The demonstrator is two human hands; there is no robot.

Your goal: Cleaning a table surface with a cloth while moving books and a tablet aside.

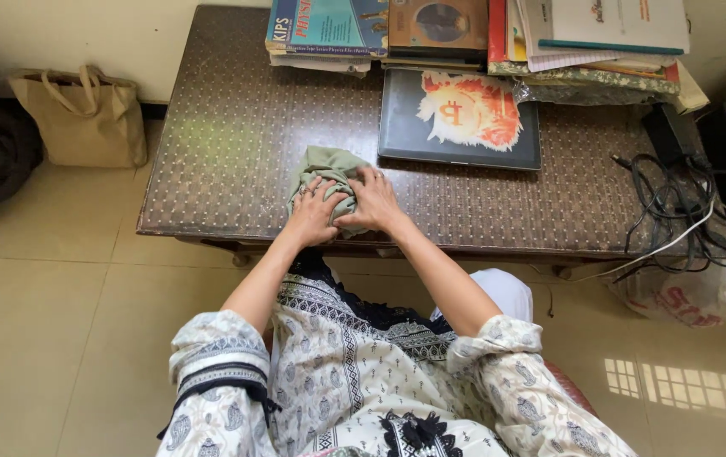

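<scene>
A crumpled pale green cloth (327, 165) lies on the dark brown patterned table (228, 144), near its front edge. My left hand (312, 211) presses down on the cloth's near left part, fingers spread over it. Beside it, my right hand (373, 201) rests on the cloth's right side, fingers curled into the fabric. The two hands touch each other. Part of the cloth is hidden under them.
A closed grey laptop (460, 118) with an orange sticker lies just behind the cloth. Stacked books (473, 34) line the table's back edge. Tangled black and white cables (676, 203) and a charger sit at the right. A beige tote bag (84, 118) stands on the floor at the left.
</scene>
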